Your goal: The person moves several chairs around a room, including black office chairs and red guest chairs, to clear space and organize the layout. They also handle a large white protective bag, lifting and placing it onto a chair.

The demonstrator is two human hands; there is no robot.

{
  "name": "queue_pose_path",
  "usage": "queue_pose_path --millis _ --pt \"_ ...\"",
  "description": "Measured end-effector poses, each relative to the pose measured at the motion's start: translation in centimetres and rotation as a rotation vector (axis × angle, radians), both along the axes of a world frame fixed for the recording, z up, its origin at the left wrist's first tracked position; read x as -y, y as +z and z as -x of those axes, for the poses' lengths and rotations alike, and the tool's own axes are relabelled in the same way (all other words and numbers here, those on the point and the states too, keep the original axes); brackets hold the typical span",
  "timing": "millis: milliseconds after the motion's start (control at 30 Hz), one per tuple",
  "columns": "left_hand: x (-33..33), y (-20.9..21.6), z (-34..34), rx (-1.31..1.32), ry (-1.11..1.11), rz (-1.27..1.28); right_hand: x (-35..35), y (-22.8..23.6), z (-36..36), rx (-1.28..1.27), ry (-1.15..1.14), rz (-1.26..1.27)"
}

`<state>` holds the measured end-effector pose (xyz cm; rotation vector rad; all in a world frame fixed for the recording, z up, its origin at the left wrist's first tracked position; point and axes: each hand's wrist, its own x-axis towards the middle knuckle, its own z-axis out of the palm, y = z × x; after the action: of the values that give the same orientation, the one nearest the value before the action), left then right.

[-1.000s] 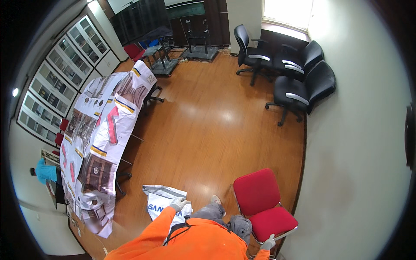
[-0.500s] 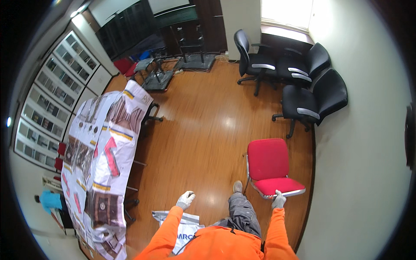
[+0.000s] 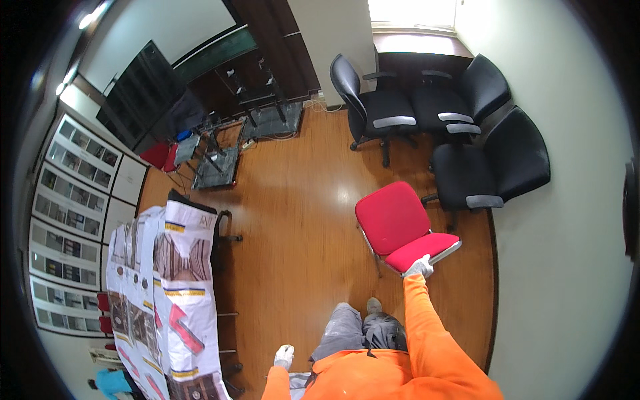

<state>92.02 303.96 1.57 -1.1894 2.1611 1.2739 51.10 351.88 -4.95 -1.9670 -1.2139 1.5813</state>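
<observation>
red chair point(image 3: 393, 217), wooden floor point(image 3: 293, 267), pale wall point(image 3: 567, 267), hands: right point(image 3: 419, 267) gripping seat edge point(image 3: 447, 252), left point(image 3: 284, 357) half-curled, empty

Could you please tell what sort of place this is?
Probably an office or meeting room: black office chairs stand near the window, glass-fronted cabinets run along the left side, and the right hand holds a red padded chair.

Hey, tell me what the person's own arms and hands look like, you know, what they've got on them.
Both arms are in plain, bright orange long sleeves. The left hand and right hand both wear whitish-grey gloves. No cables or markings show on the sleeves; the gloves are too small in view to make out any fine detail.
</observation>
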Motion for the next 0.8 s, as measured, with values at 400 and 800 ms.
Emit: queue_pose_path --millis 400,800 --pt "12.6 2.8 28.6 0.089 -0.009 0.001 4.7 -3.5 27.3 0.024 -0.296 -0.609" --pt "10.6 7.5 53.8 -0.211 -0.066 -0.217 -5.0 -6.0 40.2 0.57 -0.255 -0.36"
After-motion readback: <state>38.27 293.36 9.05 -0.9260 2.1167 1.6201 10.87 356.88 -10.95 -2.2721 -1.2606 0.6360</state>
